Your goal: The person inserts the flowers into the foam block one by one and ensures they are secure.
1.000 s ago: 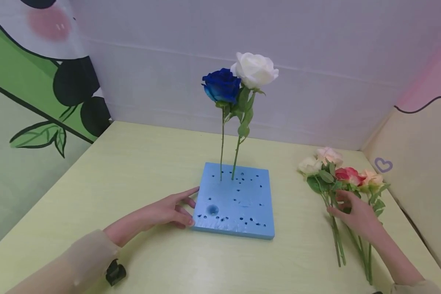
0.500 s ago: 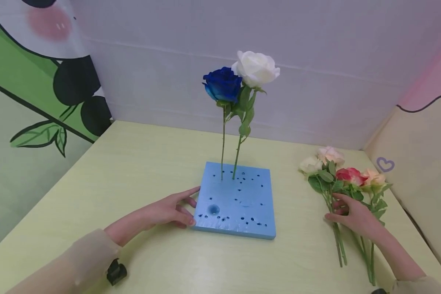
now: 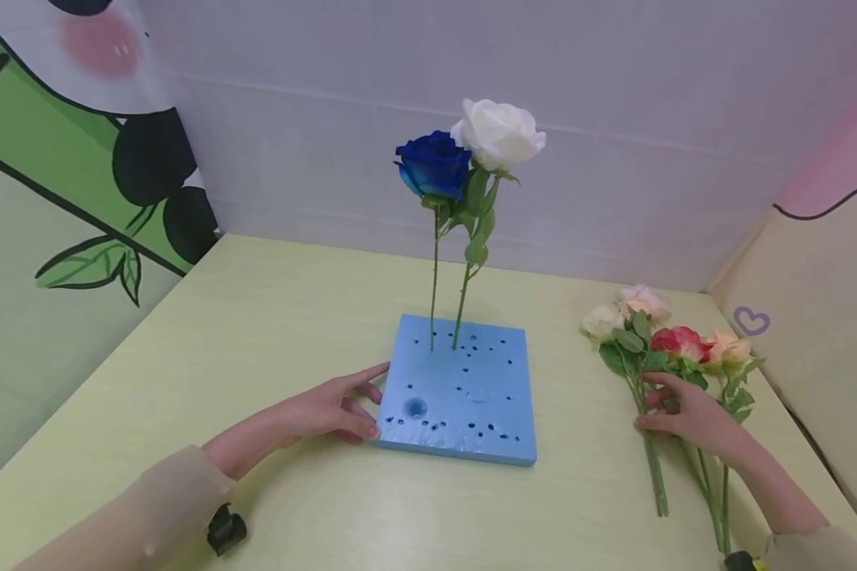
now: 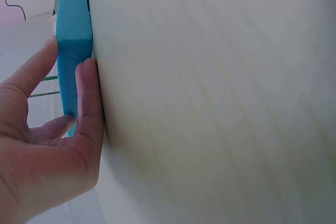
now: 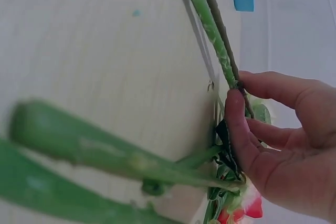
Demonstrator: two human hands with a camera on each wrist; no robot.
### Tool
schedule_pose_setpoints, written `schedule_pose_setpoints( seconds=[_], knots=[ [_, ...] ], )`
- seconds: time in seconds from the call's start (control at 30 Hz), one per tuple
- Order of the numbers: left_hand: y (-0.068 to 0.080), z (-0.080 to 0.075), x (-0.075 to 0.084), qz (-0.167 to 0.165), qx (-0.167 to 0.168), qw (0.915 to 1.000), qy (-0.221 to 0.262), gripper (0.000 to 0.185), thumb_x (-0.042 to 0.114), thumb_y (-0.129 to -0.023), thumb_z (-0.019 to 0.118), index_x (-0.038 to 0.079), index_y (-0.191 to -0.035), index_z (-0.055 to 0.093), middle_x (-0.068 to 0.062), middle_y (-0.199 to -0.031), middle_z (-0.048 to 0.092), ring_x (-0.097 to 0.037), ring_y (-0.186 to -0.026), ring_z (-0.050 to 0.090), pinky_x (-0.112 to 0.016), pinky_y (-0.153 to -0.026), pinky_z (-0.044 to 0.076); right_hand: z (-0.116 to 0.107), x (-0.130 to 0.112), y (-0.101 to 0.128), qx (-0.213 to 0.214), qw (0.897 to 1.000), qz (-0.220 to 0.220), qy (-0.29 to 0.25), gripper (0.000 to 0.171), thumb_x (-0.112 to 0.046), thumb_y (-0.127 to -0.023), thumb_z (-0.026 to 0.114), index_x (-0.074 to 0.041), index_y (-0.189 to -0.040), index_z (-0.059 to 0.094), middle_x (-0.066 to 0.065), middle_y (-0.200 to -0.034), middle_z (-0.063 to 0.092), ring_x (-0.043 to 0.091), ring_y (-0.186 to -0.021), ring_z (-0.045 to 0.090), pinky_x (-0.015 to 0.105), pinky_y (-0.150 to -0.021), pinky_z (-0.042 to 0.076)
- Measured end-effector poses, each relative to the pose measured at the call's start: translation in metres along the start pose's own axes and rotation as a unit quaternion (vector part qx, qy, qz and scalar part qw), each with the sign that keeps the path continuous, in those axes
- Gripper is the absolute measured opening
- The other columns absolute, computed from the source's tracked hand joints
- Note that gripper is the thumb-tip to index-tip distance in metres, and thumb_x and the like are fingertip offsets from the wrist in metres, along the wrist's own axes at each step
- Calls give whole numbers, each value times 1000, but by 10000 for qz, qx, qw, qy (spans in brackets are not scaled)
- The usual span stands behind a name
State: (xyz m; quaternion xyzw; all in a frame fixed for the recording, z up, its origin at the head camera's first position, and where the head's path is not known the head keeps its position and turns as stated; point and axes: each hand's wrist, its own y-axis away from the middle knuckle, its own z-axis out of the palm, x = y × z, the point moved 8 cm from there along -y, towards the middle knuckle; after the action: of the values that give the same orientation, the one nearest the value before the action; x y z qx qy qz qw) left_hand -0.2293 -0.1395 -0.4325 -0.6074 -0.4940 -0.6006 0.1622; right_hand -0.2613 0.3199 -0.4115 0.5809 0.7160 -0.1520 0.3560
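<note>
1. Since the left edge of the blue foam block (image 3: 436, 381) is bordered by the left hand (image 3: 328, 412), contact is listed first: the index finger is extended against that edge, the thumb is set at the near left corner, and the fingers are kept uncurled.
2. Block, one, laid flat near the middle of the pale tabletop (image 3: 293, 317); its upper face is pierced by many small holes and marked by one larger round hollow (image 3: 415, 407) at near left.
3. Blue rose (image 3: 434, 165) and white rose (image 3: 500, 135), stood by their stems in the far part of the block; the white bloom is carried slightly higher, to the right of the blue.
4. Right hand (image 3: 700, 420), placed over the flowers at the right of the table; a green stem (image 5: 210, 24) and a brown stem (image 5: 223, 30), set side by side, are pinched between thumb and fingertip.
5. Loose blooms, four, gathered beyond the right hand: cream rose (image 3: 603, 323), pale pink rose (image 3: 644, 303), red-pink rose (image 3: 681, 342) and peach rose (image 3: 728, 347); the joins of blooms to stems are partly hidden by leaves.
6. Further green stems (image 3: 725, 507), passed beneath the right forearm, apart from the pinched pair.
7. Beige sleeve (image 3: 178, 492), left arm, with a black object (image 3: 226, 530) seen beside it.
8. Surroundings: table backed by a lilac-grey sheet (image 3: 314, 159), flanked at left by a cartoon-printed panel (image 3: 64, 198).
</note>
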Motion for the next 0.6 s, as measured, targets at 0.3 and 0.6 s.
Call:
schedule_pose_setpoints(
  seconds=[0.3,0.6],
  knots=[
    [-3,-1,-3,45,2,10000,-13,96,15,-84,79,23,-159,19,-17,-135,45,-19,-94,68,-30,-80,57,2,1,-2,-345,9951,200,-901,78,-7,-93,66,14,-149,17,22,-109,57,13,-75,69,31,-70,60],
    [-2,-2,-2,54,12,10000,-11,97,14,-83,79,22,-159,19,-17,-134,45,-19,-94,68,-30,-79,57,-8,-9,-4,-85,9947,-102,-1017,72,-7,-94,64,10,-150,22,22,-105,60,16,-74,70,34,-68,61]
  ],
)
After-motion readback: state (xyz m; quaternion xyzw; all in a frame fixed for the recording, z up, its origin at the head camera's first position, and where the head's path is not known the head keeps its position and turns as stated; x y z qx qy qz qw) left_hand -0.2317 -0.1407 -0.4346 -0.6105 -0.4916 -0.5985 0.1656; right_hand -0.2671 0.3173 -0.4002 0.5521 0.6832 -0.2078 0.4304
